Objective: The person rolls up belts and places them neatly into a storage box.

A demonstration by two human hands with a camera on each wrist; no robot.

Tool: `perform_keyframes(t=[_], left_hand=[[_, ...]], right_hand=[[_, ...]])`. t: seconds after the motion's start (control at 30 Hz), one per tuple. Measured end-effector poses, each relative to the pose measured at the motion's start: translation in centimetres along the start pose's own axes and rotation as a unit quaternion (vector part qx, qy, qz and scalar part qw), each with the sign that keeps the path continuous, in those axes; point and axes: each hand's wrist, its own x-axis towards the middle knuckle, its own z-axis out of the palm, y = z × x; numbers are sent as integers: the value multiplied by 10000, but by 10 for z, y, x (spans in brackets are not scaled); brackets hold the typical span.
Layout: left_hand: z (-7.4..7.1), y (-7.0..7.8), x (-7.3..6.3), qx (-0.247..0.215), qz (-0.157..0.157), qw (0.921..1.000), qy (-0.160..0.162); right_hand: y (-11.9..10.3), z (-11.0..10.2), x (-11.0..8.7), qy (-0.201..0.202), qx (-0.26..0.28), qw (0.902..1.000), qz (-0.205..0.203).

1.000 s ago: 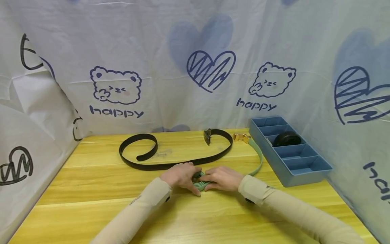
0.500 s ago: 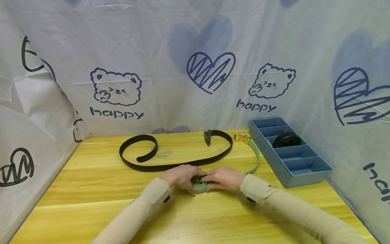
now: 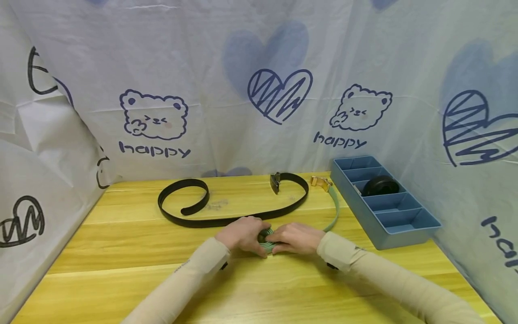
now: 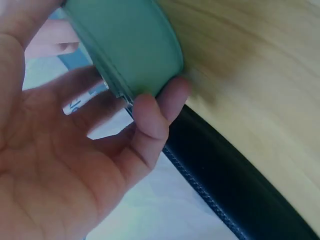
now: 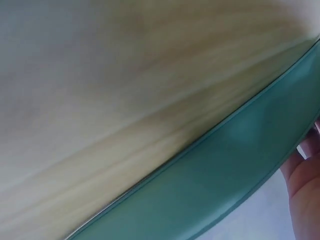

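The table [image 3: 267, 292] bears a blue tray [image 3: 366, 216] near its right edge. Left of the tray, past a wedge of bare wood, lie a black belt [image 3: 214, 222] and a green belt [image 4: 132, 45], the latter's coil gripped by curled fingers of left hand [image 3: 242, 234] and right hand [image 3: 297, 237].

At six o'clock in the head view, the left hand [image 3: 244, 235] and right hand [image 3: 298, 238] hide much of the coiled green belt [image 3: 267, 247]; toward seven, the lettering [image 3: 181, 266] on the left sleeve [image 3: 182, 282] is too small to read. At three, the blue tray [image 3: 409, 238] hides the base of the black round thing [image 3: 381, 185]. In the left wrist view, the black belt [image 4: 225, 177] is cut off near five.
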Motion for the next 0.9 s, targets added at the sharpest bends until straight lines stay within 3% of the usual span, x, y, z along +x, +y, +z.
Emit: perform_keyframes(t=[0.13, 0.23, 0.4, 0.57, 0.73, 0.9], left_hand=[[-3, -3, 1, -312, 274, 9989, -220], [-4, -1, 1, -320, 240, 9986, -356], [0, 5, 1, 68, -228, 9996, -121], [1, 2, 3, 228, -205, 9995, 32], [-3, -2, 5, 123, 37, 9993, -337], [-4, 2, 4, 81, -58, 9982, -597]], right_hand=[[1, -1, -3, -58, -56, 9999, 81], [0, -2, -2, -103, -79, 9999, 60], [-2, -1, 1, -63, 14, 10000, -4], [2, -1, -1, -124, 84, 9999, 55], [8, -3, -4, -219, 57, 9995, 240], [7, -4, -2, -120, -9, 9999, 69]])
